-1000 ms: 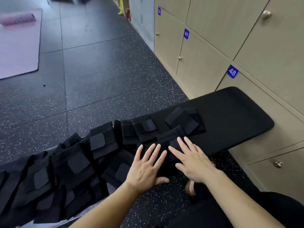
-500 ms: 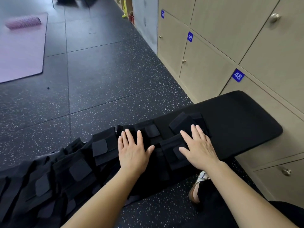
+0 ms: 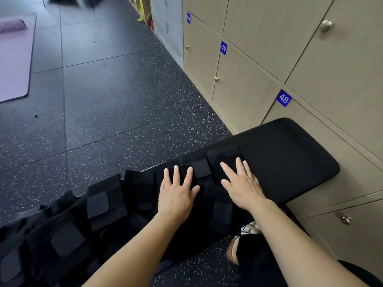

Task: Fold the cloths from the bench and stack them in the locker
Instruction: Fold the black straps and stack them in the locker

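Note:
A long black cloth (image 3: 107, 206) with several sewn-on patches lies along the black bench (image 3: 290, 158) and trails off to the lower left. My left hand (image 3: 176, 193) lies flat on the cloth with its fingers spread. Beside it, my right hand (image 3: 242, 183) presses flat on a folded black section (image 3: 224, 156) at the cloth's right end. Neither hand grips anything. The bench's right end is bare.
Beige lockers (image 3: 248, 96) numbered 48, 49 and 50 line the right wall, all doors closed, with round knobs (image 3: 326, 25). Dark speckled floor (image 3: 124, 90) stretches ahead. A purple mat (image 3: 12, 65) lies far left. My foot in a shoe (image 3: 233, 251) shows below the bench.
Both hands have slid away from me across the cloth, from its near edge up toward the bench's far side, staying flat. The right hand now covers the folded end section.

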